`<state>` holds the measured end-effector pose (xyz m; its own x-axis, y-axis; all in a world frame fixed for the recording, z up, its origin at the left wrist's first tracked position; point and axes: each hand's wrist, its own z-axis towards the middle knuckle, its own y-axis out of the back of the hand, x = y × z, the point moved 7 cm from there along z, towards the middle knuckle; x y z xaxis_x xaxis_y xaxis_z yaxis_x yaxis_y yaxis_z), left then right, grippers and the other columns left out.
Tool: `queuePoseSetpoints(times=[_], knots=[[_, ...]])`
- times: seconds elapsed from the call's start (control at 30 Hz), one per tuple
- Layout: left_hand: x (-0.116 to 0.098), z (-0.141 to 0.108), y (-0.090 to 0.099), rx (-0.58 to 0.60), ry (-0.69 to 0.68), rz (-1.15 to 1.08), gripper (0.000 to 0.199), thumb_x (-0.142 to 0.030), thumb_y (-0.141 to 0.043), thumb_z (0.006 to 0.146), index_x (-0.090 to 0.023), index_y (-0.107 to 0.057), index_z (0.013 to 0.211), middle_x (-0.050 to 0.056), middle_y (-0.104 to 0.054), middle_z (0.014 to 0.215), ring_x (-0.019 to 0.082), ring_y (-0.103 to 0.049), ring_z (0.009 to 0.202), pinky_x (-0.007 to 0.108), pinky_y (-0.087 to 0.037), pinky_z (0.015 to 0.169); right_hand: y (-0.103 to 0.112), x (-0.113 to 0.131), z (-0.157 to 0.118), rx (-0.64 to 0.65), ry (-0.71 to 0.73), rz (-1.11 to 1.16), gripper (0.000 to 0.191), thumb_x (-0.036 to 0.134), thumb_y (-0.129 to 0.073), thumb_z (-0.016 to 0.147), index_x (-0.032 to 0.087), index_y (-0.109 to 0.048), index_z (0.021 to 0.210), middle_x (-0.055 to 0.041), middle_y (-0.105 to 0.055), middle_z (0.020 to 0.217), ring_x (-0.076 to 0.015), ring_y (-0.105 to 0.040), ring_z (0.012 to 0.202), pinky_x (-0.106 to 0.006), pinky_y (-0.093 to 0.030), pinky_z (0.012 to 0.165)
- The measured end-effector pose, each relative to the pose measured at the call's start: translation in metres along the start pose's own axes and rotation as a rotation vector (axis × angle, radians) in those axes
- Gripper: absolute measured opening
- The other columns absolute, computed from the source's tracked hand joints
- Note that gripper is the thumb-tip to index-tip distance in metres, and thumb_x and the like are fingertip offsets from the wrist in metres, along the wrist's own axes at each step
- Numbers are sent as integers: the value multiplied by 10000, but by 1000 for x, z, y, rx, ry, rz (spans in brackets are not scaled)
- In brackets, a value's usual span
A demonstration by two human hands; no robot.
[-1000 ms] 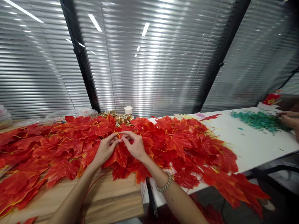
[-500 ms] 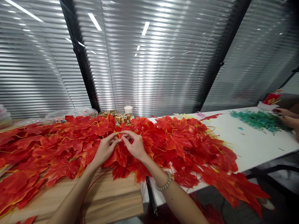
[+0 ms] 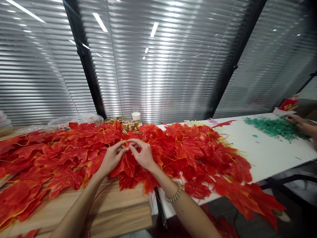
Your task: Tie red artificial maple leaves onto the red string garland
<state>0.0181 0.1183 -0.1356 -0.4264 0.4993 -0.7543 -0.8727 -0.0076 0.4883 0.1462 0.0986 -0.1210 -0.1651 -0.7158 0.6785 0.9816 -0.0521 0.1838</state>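
The left hand (image 3: 113, 157) and right hand (image 3: 143, 154) meet, fingertips bent in beside a yellow stem (image 3: 125, 142) amid the spread of red leaves (image 3: 187, 150); I cannot tell whether either grips it. Behind the leaves stands a paper cup (image 3: 136, 116), its contents hidden. Farther left lies a clear bag (image 3: 90, 119), small coloured bits (image 3: 65, 127) near it, perhaps inside. At far right, a red packet (image 3: 288, 104) rises from a white box (image 3: 283, 112)

I see bright white streaks on the blinds (image 3: 135, 69). The top right corner is dark, and the edges look stretched.
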Motion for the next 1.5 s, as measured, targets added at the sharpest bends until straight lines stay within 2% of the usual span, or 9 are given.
queuePoseSetpoints(times=[1.0,1.5], knots=[[-8,1,-3,26,-46,49,261,-347,-497,788,-146,-586,928,-8,-563,615,134,-522,556,227,-433,534,-3,-4,-1,13,-16,-15,224,197,-466,818,208,-576,1013,-29,-627,845,-141,-610,741,-262,-516,694],[-8,0,-6,44,-64,44,270,-342,-487,803,-147,-580,964,-1,-560,648,141,-538,593,244,-462,579,-3,-3,-1,6,-13,-4,229,204,-464,818,205,-575,1017,-35,-628,856,-140,-608,746,-262,-517,686]])
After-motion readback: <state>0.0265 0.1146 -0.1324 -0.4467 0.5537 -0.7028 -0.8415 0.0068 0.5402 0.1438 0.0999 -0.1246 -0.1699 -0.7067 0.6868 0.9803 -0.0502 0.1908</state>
